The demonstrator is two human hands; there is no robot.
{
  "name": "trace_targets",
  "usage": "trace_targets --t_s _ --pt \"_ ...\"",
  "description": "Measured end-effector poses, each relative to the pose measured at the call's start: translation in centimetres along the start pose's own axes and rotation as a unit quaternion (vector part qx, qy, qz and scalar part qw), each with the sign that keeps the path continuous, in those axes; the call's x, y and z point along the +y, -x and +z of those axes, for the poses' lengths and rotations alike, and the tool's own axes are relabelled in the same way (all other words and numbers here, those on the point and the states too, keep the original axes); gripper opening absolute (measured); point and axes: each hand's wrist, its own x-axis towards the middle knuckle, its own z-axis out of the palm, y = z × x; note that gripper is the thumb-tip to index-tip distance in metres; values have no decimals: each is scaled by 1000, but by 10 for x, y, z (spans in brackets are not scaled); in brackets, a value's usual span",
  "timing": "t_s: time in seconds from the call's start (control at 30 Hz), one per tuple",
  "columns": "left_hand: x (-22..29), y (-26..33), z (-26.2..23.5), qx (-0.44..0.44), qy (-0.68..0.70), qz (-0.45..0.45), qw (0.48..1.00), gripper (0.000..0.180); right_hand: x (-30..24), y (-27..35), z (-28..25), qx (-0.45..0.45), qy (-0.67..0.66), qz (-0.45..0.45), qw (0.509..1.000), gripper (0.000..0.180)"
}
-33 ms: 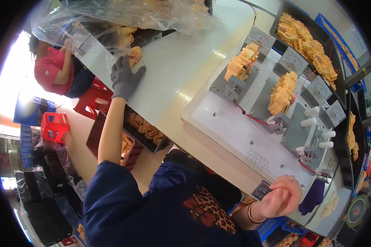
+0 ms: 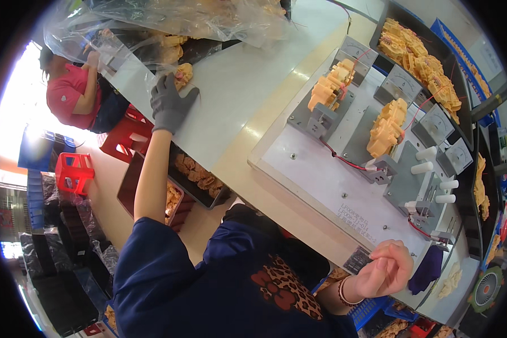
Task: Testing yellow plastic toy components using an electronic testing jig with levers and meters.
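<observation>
Left hand (image 2: 169,104), grey-gloved, lay spread flat on the tabletop (image 2: 236,84), fingertips touching a small yellow moulded part (image 2: 183,74) just beyond them. Right hand (image 2: 387,269), bare, was loosely curled and held nothing. The part looked light, rigid and smooth; pinching it across its sides seemed best.

A factory assembly floor is showing here; a long pale workbench (image 2: 236,90) is carrying a grey test fixture (image 2: 355,169) with dial meters (image 2: 403,84) and red wiring; black trays (image 2: 422,62) are holding heaps of orange moulded parts; another worker (image 2: 73,98) is sitting alongside red crates (image 2: 73,172).
</observation>
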Motion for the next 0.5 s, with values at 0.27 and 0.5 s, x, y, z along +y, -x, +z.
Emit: trace_targets --t_s 0.27,0.5 --pt "17 -7 -32 -119 68 36 990 48 4 7 -16 52 12 6 999 18" --pt "58 18 -74 -185 150 82 968 54 8 8 -23 65 13 -5 998 17"
